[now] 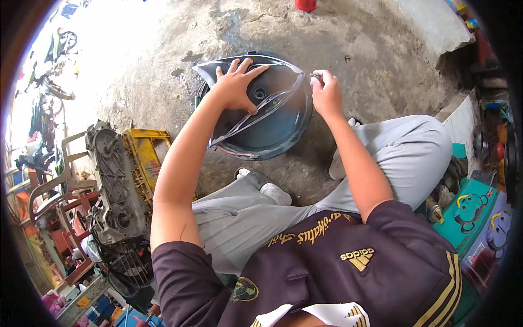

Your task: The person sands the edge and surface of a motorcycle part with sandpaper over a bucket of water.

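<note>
A dark motorcycle headlight point(280, 68) with a clear, pointed lens edge lies across a round black basin point(261, 155). My left hand point(237, 90) is on the headlight, its fingers spread over the dark back and its thumb at the lower edge, holding it in place. A round socket point(260, 94) shows just right of that thumb. Just beyond the lens tip, my right hand point(326, 92) is raised beside the basin's right rim. Its thumb and forefinger pinch a small dark piece point(315, 76), too small to name. The basin's inside looks wet and grey below the headlight.
A grey metal engine casing point(117, 185) and a yellow crate point(144, 158) stand at the left. On the right lies a green box point(468, 210) with cartoon prints. A red container point(305, 4) sits at the top on the rough concrete floor point(376, 65). My legs flank the basin's near side.
</note>
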Action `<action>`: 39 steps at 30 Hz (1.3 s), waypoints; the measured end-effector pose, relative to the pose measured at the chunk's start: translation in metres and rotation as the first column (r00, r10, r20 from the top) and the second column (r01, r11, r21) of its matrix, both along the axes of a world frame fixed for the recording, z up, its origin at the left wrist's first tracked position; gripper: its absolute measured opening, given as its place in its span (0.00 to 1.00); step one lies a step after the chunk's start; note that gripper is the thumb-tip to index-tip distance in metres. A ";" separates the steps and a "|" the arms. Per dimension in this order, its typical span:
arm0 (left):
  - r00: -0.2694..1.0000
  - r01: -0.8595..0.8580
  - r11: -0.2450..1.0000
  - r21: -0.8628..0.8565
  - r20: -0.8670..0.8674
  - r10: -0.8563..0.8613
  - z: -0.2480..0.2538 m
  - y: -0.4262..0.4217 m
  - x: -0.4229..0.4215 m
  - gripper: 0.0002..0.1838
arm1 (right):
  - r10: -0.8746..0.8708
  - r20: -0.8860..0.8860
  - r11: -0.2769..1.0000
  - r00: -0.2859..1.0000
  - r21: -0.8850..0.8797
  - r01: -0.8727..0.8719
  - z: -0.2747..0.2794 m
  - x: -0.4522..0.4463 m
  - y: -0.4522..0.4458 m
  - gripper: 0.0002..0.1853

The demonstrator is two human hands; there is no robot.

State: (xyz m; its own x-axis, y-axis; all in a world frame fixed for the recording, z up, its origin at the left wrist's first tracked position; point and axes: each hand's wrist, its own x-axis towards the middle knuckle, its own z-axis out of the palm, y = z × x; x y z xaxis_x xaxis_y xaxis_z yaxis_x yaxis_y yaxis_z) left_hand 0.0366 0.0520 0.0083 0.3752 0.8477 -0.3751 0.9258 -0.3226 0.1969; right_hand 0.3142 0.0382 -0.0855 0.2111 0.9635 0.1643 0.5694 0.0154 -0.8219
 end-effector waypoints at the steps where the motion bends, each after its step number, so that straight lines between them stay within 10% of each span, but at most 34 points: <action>1: 1.000 -0.007 1.000 0.003 -0.003 0.007 0.001 -0.001 0.000 0.76 | 0.085 0.058 0.996 0.995 0.007 -0.086 0.003 0.001 0.000 0.07; 5: 1.000 -0.014 1.000 -0.002 -0.011 0.014 0.003 0.000 0.002 0.76 | 0.188 0.351 0.939 0.917 0.210 -0.273 0.008 -0.007 -0.008 0.09; 39: 0.999 -0.007 1.000 -0.003 -0.037 0.007 0.001 0.006 0.003 0.78 | 0.421 0.408 0.803 0.810 0.248 -0.542 0.016 -0.039 -0.051 0.03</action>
State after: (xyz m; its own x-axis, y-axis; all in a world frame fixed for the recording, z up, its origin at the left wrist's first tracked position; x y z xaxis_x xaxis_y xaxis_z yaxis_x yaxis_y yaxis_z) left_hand 0.0394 0.0585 0.0094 0.3550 0.8492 -0.3909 0.9347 -0.3154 0.1638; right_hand 0.2748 -0.0125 -0.0696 -0.3882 0.7931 0.4693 0.6364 0.5990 -0.4859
